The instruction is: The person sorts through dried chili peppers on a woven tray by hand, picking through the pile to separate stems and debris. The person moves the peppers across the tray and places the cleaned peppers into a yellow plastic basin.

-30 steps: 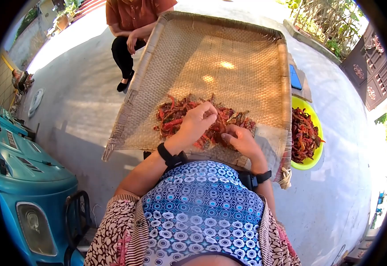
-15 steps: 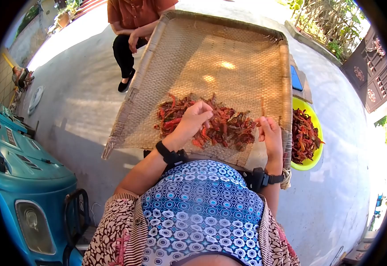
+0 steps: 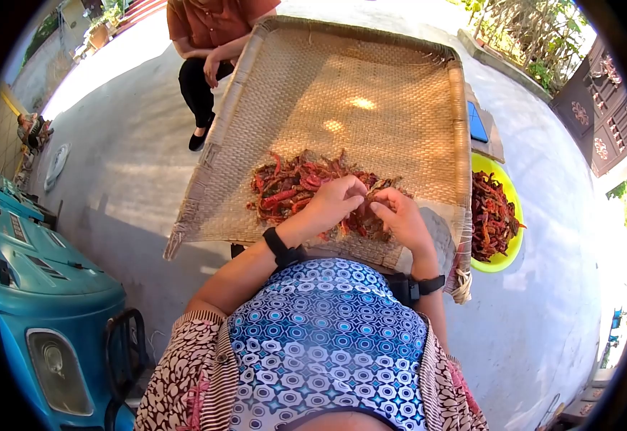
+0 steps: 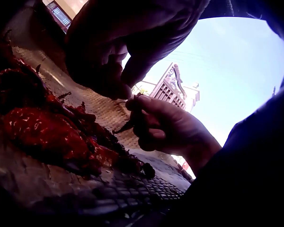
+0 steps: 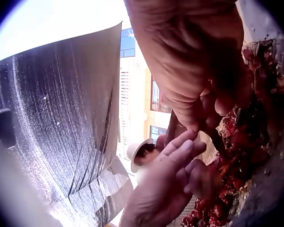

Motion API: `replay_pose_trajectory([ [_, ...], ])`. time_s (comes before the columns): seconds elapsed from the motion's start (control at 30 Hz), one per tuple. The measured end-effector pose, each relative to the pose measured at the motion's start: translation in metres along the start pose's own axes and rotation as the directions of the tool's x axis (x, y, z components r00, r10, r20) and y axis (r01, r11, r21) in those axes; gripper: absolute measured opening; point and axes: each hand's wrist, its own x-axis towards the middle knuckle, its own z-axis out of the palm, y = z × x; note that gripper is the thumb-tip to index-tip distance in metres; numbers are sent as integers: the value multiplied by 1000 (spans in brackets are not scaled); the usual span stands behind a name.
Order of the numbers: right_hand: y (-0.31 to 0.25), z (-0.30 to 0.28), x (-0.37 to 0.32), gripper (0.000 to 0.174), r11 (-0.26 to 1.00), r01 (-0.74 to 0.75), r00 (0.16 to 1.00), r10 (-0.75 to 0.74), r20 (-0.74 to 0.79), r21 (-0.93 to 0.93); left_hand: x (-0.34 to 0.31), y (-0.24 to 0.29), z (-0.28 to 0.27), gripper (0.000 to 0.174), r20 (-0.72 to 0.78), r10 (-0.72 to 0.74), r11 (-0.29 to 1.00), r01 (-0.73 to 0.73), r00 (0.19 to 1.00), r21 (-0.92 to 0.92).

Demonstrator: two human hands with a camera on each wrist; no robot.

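Note:
A heap of dried red chili peppers (image 3: 285, 192) lies on the near part of a large woven tray (image 3: 371, 72). Over the right side of the heap, my left hand (image 3: 336, 204) and right hand (image 3: 405, 223) meet at the fingertips. Thumb and fingers of the right hand pinch a dark dried chili (image 4: 125, 126), its pointed tip sticking out below them in the left wrist view. My left thumb and forefinger pinch its other end, which is mostly hidden by the fingers. Loose chilies (image 5: 227, 189) lie close beneath both hands in the right wrist view.
To the tray's right stands a yellow basin (image 3: 499, 266) of chilies, with a blue flat thing (image 3: 477, 125) on cardboard beyond it. A person in an orange shirt (image 3: 216, 29) sits by the tray's far left. A teal vehicle (image 3: 48, 287) stands at the left.
Half a second ago my right hand was out by the tray's right edge; it has come back left to meet my left hand. The left hand has shifted slightly right and nearer.

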Motion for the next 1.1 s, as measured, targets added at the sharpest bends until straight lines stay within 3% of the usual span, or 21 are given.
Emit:
replay_pose_trajectory([
  [0.1, 4, -31, -7, 16, 984, 21, 980, 15, -196, 178, 6, -25, -1, 21, 10, 321, 853, -294, 947, 432],
  [0.17, 17, -57, -9, 17, 911, 142, 918, 24, -395, 386, 8, -22, 2, 24, 75, 197, 820, -206, 978, 534],
  [0.2, 21, -67, -10, 18, 832, 233, 873, 49, -485, 504, 8, -21, 4, 26, 103, 131, 795, -166, 986, 584],
  [0.23, 14, -73, -17, 22, 587, 357, 858, 102, -504, 726, 7, -23, 6, 23, 104, 167, 749, -195, 981, 633],
  [0.27, 25, -82, -16, 24, 474, 425, 836, 121, -535, 771, 7, -24, 7, 21, 108, 178, 733, -205, 978, 649],
  [0.33, 19, -81, -20, 25, 488, 370, 829, 209, -518, 790, 4, -17, 7, 17, 117, 197, 700, -223, 973, 678],
  [0.4, 19, -67, -18, 26, 692, 250, 879, 131, -459, 677, 8, -22, 6, 14, 101, 278, 664, -267, 955, 699],
  [0.43, 19, -58, -17, 26, 779, 192, 902, 100, -420, 597, 9, -23, 6, 13, 94, 317, 644, -287, 944, 709],
  [0.53, 8, -33, -13, 25, 988, -18, 992, 36, -117, 152, 6, -19, 7, 13, 14, 399, 695, -312, 917, 648],
  [0.63, 6, -5, -8, 21, 996, 74, 997, -73, -26, 42, 1, -11, 6, 13, 15, 344, 741, -281, 939, 609],
  [0.73, 8, -2, -4, 17, 996, 45, 999, -44, -6, 80, -4, -3, 3, 14, 6, 218, 841, -191, 976, 506],
  [0.83, 8, -16, -7, 14, 997, -10, 1000, 10, -2, 70, -8, -5, -1, 16, -33, 310, 834, -255, 950, 489],
  [0.93, 12, -44, -13, 15, 998, 9, 975, 4, -224, 55, -20, 2, -13, 18, 121, 164, 765, -203, 979, 611],
  [1.03, 6, -73, -18, 18, 817, 290, 831, 44, -555, 499, -29, 3, -16, 20, 248, 100, 703, -245, 964, 668],
  [1.07, 14, -81, -18, 23, 617, 404, 773, 164, -612, 675, -32, 1, -17, 21, 273, 90, 663, -262, 958, 701],
  [1.1, 13, -81, -20, 24, 624, 385, 785, 167, -597, 681, -34, -2, -17, 23, 297, 82, 622, -282, 951, 731],
])
